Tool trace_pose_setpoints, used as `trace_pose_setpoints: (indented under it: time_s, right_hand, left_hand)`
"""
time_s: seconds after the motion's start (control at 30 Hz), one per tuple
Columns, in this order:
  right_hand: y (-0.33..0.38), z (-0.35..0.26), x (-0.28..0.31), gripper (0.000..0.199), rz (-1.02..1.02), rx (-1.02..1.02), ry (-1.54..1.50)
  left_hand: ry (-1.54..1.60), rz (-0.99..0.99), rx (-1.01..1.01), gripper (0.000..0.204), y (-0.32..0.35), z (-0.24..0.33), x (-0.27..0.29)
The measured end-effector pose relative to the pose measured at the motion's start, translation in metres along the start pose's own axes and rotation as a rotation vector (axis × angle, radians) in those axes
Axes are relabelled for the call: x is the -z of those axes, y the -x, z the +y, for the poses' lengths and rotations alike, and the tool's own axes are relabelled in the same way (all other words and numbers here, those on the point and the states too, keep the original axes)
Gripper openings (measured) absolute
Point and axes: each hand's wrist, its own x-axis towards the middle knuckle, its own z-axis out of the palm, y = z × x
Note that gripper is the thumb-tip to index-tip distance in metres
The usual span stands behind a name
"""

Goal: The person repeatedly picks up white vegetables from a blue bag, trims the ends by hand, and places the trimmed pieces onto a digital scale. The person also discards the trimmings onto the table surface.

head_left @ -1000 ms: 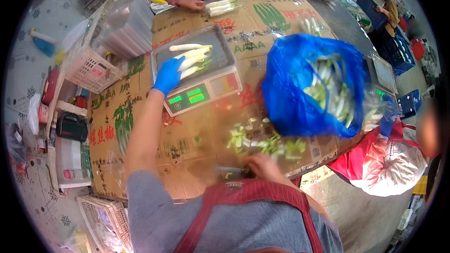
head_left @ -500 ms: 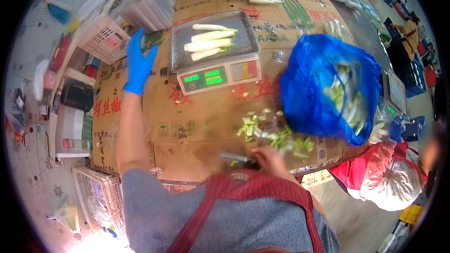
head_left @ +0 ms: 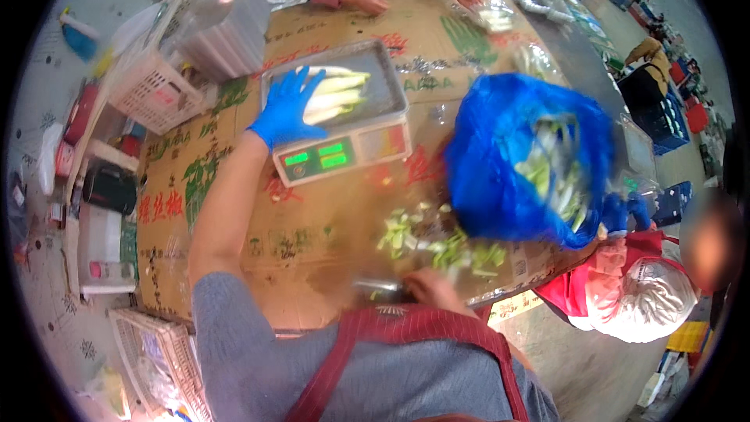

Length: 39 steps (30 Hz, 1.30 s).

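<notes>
Several pale stalks [head_left: 337, 100] are sitting on the metal tray of a scale [head_left: 344, 162] with a green-lit display. The left hand [head_left: 291, 112], in a blue glove, is open with fingers spread over the stalks' left ends. Bare right hand [head_left: 434, 289] is kinda blurry but looks closed round the handle of a knife [head_left: 376, 290] near the table edge. Chopped green bits [head_left: 462, 253] lie just beyond it, beside a big blue bag [head_left: 486, 187] of more stalks.

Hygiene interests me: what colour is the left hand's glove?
The glove is blue, clearest in the head view.
</notes>
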Motion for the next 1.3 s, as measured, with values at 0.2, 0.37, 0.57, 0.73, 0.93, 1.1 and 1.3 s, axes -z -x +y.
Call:
trace_pose_setpoints:
  time_s: [0.2, 0.37, 0.57, 0.73, 0.93, 1.1, 1.3]
  right_hand:
    - [0.0, 0.002, 0.002, 0.018, -0.005, -0.063, -0.015]
    - [-0.008, 0.002, 0.003, 0.019, -0.041, -0.082, -0.061]
    - [-0.02, -0.007, 0.002, 0.02, -0.084, -0.073, -0.09]
    - [-0.021, -0.005, -0.004, 0.02, -0.105, -0.078, -0.105]
    - [-0.026, -0.014, 0.017, 0.02, -0.058, 0.05, -0.13]
    - [-0.014, -0.027, 0.093, 0.021, 0.123, 0.026, -0.112]
    - [0.001, 0.0, 0.217, 0.021, 0.831, -0.108, -0.045]
  left_hand:
    - [-0.064, -0.299, 0.065, 0.13, -0.063, -0.01, -0.002]
    - [-0.009, -0.462, 0.057, 0.131, -0.084, -0.028, -0.01]
    - [0.132, -0.48, 0.125, 0.124, -0.082, -0.021, -0.009]
    - [0.128, -0.459, 0.326, 0.123, -0.074, 0.003, -0.014]
    - [0.558, -0.28, 0.205, 0.123, -0.078, -0.024, -0.046]
    - [0.412, -0.146, 0.205, 0.12, -0.069, -0.023, -0.04]
    - [0.568, 0.324, 0.025, 0.071, -0.018, 0.057, -0.016]
